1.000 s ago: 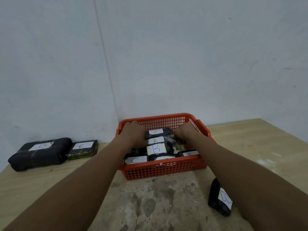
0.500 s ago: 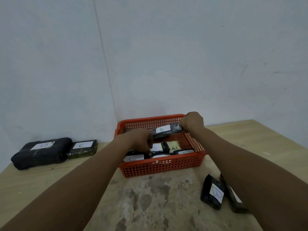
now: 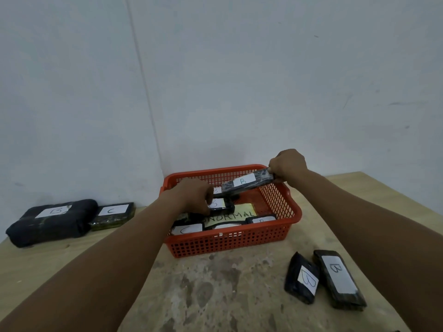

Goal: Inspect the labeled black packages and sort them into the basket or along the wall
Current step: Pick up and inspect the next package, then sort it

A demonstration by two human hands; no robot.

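Over the basket: right hand (image 3: pixel 287 165) grips one end of a black package (image 3: pixel 247 184) labelled "B", lifted above the far rim at about 1 o'clock.
Left hand: left hand (image 3: pixel 195 196) is down inside the orange basket (image 3: pixel 230 240), fingers curled onto a second labelled package (image 3: pixel 221 204); its letter is partly hidden, so I cannot tell it.
Basket contents: a "C" package (image 3: pixel 188 230) at the near left, others partly hidden, and a yellow sheet (image 3: pixel 236 213) reading "…NORMAL".
Along the wall: at 9 o'clock, a large "B" bundle (image 3: pixel 51 220) touching a flat "C" package (image 3: pixel 113 214).
Table at 4 o'clock: two "B" packages (image 3: pixel 303 279) side by side.
Progress: by my judgement midway, with several packages left to check.
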